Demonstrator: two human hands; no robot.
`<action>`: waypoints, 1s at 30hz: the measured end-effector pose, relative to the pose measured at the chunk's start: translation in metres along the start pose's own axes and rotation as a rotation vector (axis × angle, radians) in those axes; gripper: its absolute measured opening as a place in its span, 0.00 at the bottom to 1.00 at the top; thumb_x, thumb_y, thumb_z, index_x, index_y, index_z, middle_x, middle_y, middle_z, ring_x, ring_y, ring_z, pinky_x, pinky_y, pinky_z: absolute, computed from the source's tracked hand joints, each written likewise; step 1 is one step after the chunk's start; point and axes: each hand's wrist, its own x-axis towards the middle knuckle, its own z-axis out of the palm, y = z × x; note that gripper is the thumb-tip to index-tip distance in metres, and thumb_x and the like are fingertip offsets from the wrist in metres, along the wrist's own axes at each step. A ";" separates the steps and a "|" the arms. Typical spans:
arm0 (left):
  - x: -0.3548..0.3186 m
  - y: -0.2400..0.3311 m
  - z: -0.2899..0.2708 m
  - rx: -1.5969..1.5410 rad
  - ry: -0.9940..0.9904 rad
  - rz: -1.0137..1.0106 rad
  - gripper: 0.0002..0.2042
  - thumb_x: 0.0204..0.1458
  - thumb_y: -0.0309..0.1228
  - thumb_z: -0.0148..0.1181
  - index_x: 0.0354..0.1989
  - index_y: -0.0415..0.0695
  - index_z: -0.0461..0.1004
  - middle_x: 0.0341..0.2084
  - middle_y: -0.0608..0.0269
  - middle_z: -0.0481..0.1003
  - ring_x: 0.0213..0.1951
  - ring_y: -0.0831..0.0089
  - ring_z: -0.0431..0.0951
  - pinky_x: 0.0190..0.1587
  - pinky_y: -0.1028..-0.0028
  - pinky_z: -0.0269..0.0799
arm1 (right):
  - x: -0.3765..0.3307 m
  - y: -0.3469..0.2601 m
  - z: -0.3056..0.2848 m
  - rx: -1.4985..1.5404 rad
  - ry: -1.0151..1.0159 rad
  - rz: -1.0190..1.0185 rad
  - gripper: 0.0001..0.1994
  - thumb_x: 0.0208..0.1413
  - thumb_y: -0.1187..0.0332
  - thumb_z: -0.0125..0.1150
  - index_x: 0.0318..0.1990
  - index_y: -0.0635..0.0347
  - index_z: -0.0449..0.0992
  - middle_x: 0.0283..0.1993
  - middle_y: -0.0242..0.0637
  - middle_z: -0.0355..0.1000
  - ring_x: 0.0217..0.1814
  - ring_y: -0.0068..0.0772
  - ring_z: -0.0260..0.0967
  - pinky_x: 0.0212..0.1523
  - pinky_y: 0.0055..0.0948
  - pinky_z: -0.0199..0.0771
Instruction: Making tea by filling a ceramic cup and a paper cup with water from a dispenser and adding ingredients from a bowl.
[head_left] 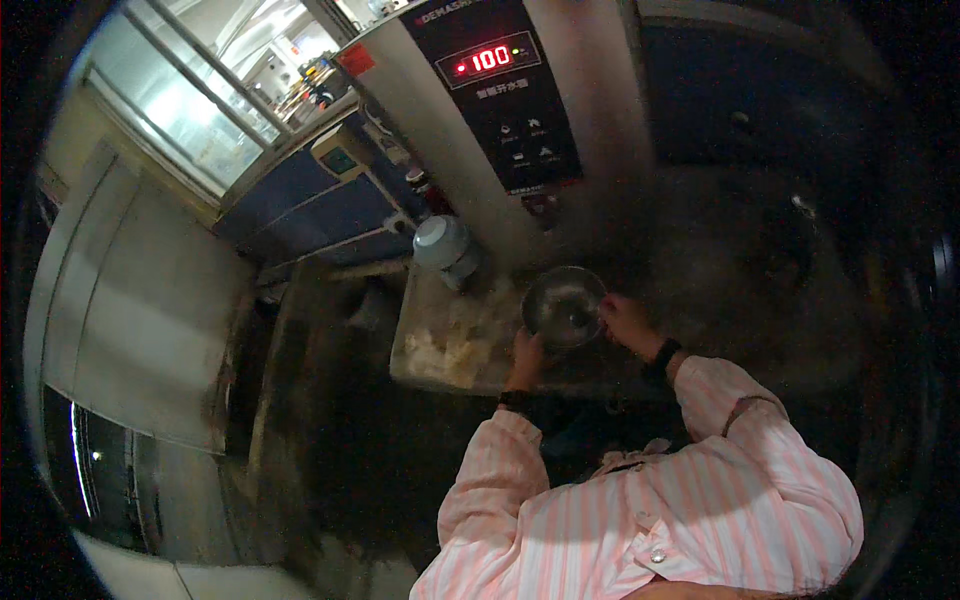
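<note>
A round, shiny bowl (540, 290), perhaps metal, is in front of me below the tall steel water boiler (610, 90). The dim light hides what lies inside it, apart from a pale blurred patch. At its near left rim, my left hand (527, 352) is closed on the edge. My right hand (628, 322) grips the right side of the rim, its fingertips at the edge. Both forearms come in from below in pink-striped sleeves, with a dark band on the right wrist.
A stained pale ledge (430, 350) runs under the bowl. To its left stands a whitish-blue rounded container (441, 242), with a small dark bottle (418, 182) behind. A lit red display (489, 60) is on the boiler. Grey cabinet panels (150, 300) and a window (190, 100) are at left.
</note>
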 end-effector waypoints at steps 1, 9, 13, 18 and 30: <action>0.008 0.003 0.005 -0.108 -0.036 -0.054 0.30 0.37 0.36 0.67 0.52 0.44 0.66 0.49 0.42 0.65 0.50 0.46 0.65 0.51 0.56 0.65 | 0.004 0.008 -0.002 -0.019 0.026 -0.041 0.14 0.58 0.59 0.50 0.42 0.61 0.70 0.29 0.33 0.70 0.25 0.23 0.66 0.22 0.27 0.67; 0.061 0.059 -0.082 -0.298 0.217 -0.149 0.30 0.41 0.32 0.61 0.56 0.43 0.61 0.54 0.45 0.62 0.55 0.48 0.61 0.55 0.59 0.59 | -0.012 0.022 -0.037 0.471 0.051 0.081 0.22 0.57 0.54 0.51 0.54 0.57 0.64 0.32 0.29 0.69 0.26 0.22 0.66 0.23 0.25 0.66; 0.120 0.081 -0.190 -0.191 0.651 0.091 0.28 0.46 0.27 0.54 0.59 0.42 0.57 0.56 0.49 0.61 0.59 0.50 0.57 0.59 0.58 0.53 | -0.071 0.025 -0.053 0.326 0.082 0.120 0.28 0.57 0.56 0.53 0.61 0.57 0.56 0.41 0.33 0.70 0.37 0.26 0.67 0.35 0.26 0.70; 0.151 0.122 -0.216 0.221 0.434 0.241 0.24 0.44 0.24 0.50 0.54 0.47 0.64 0.49 0.60 0.68 0.54 0.58 0.63 0.57 0.58 0.55 | -0.103 0.026 -0.069 0.225 0.055 0.035 0.26 0.55 0.60 0.56 0.59 0.58 0.59 0.47 0.35 0.67 0.41 0.25 0.67 0.37 0.26 0.70; 0.085 0.135 -0.170 0.230 0.538 0.113 0.24 0.44 0.23 0.49 0.54 0.48 0.66 0.51 0.62 0.68 0.59 0.57 0.58 0.55 0.51 0.57 | -0.167 -0.026 -0.131 0.364 0.071 0.065 0.18 0.55 0.62 0.56 0.50 0.62 0.68 0.40 0.33 0.70 0.35 0.24 0.67 0.33 0.25 0.70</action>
